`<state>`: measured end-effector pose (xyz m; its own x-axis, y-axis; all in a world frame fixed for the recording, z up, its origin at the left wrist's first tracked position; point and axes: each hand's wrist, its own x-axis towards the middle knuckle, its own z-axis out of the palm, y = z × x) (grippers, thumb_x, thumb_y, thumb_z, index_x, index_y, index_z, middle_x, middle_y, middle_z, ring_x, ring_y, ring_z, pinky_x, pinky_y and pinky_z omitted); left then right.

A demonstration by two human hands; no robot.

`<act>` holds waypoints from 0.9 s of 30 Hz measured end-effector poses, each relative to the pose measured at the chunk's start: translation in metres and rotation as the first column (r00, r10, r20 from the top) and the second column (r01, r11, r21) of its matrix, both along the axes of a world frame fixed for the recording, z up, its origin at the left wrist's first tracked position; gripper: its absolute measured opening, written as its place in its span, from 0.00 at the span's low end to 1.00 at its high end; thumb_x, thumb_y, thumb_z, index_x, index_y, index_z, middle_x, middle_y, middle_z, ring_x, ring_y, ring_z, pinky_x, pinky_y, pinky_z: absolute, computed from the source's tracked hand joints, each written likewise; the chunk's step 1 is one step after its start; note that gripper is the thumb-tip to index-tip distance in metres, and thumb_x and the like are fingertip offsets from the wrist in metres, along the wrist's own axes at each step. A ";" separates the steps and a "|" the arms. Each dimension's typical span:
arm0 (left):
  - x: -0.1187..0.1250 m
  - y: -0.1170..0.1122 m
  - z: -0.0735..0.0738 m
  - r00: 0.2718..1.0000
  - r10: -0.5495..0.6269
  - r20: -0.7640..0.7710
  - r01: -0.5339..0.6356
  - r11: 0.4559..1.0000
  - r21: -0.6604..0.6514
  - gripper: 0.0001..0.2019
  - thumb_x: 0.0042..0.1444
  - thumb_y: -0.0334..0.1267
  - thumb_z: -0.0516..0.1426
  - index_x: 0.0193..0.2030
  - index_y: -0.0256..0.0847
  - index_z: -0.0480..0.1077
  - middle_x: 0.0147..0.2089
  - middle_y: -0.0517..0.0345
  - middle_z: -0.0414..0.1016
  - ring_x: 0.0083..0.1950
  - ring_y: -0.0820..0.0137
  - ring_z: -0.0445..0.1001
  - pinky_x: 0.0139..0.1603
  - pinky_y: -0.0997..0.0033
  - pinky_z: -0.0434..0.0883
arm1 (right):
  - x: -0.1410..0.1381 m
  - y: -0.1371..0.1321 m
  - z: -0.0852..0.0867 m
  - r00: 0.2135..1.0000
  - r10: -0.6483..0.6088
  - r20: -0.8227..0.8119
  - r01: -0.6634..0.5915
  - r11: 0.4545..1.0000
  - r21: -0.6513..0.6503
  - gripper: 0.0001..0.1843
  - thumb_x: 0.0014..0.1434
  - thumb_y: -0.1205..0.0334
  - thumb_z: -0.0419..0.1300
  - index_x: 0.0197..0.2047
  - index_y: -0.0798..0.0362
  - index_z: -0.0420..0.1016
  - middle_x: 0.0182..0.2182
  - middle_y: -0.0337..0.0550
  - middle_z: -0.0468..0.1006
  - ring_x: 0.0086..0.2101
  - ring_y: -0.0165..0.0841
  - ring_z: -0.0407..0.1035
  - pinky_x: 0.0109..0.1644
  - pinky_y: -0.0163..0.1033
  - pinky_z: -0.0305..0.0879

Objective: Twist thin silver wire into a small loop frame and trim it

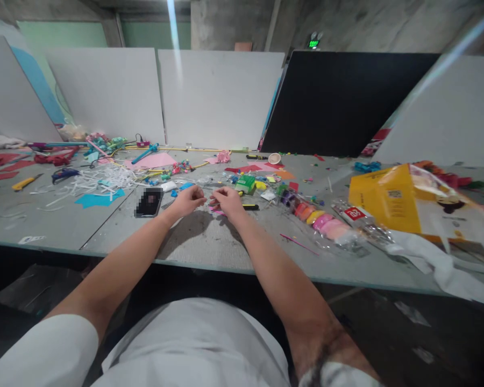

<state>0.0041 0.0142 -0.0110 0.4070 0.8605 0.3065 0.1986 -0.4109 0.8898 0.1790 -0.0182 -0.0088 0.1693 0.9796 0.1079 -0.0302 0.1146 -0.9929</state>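
Above the middle of the grey table [201, 242], my left hand [189, 199] and my right hand [228, 204] face each other a short gap apart. Fingers and thumb are drawn together on both; anything between them is too small to make out. A small pink piece [216, 212] shows just below the right fingertips. Left of my left hand lies a phone [155, 202] with its screen partly blurred out. Close to my right hand are a black and yellow cutter [250, 207] and a green packet [246, 184].
White strips [100, 180], a blue paper piece [100, 199] and a yellow cutter [24, 183] lie left. Rightward are a plastic-wrapped row of coloured rolls [320, 219], a thin pink stick [298, 243] and a yellow bag [375, 193]. Upright boards [221, 99] line the back.
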 end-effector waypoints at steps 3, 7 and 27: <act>-0.001 0.000 0.001 1.000 0.018 0.005 -0.018 1.000 0.007 0.15 0.48 0.43 0.70 0.32 0.42 0.68 0.27 0.62 0.75 0.28 0.71 0.70 0.32 0.70 0.64 | 0.001 0.000 0.000 1.000 -0.001 0.004 0.001 1.000 -0.016 0.11 0.56 0.62 0.71 0.31 0.51 0.71 0.25 0.37 0.80 0.24 0.28 0.75 0.21 0.29 0.71; -0.001 0.000 0.002 0.999 0.031 0.022 -0.030 1.000 -0.006 0.16 0.46 0.44 0.71 0.31 0.41 0.70 0.26 0.61 0.75 0.29 0.70 0.71 0.32 0.70 0.65 | 0.001 -0.001 0.000 1.000 0.014 0.013 -0.014 1.000 -0.028 0.10 0.55 0.63 0.70 0.30 0.51 0.71 0.25 0.37 0.80 0.22 0.28 0.74 0.21 0.29 0.70; -0.005 -0.007 0.011 0.935 -0.034 0.354 0.209 0.858 -0.469 0.20 0.40 0.35 0.77 0.32 0.39 0.71 0.26 0.61 0.73 0.29 0.74 0.76 0.27 0.77 0.66 | 0.007 -0.010 0.013 0.976 0.196 -0.096 -0.196 0.981 0.016 0.09 0.50 0.61 0.69 0.30 0.51 0.73 0.25 0.37 0.79 0.25 0.29 0.73 0.22 0.29 0.66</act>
<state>-0.0011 0.0068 -0.0004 0.4716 0.8817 -0.0115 -0.1563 0.0965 0.9830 0.1859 -0.0282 0.0037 -0.0160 0.9941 0.1069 -0.1482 0.1034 -0.9835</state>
